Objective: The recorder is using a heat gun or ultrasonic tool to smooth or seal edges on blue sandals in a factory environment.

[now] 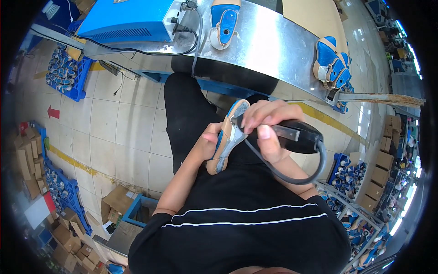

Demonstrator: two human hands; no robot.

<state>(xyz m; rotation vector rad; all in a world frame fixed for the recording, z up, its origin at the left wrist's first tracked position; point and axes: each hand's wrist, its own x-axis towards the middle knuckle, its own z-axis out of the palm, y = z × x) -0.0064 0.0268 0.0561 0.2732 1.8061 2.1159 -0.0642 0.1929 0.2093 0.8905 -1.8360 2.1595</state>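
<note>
My left hand [209, 139] grips a tan and blue sandal [229, 135] edge-on over my lap, its grey sole facing right. My right hand [269, 128] is closed around a black hand tool [299, 135] whose tip touches the sole's upper end. A grey cable [292, 176] loops down from the tool's rear. Both hands sit close together above my black trousers and black shirt with white stripes.
A steel workbench [269, 50] runs ahead, bearing a blue machine box [130, 18], one blue sandal [224, 23] and a stack of blue sandals [333, 64]. Blue crates of sandals [66, 71] and cardboard boxes [27, 160] stand on the tiled floor at left; racks at right.
</note>
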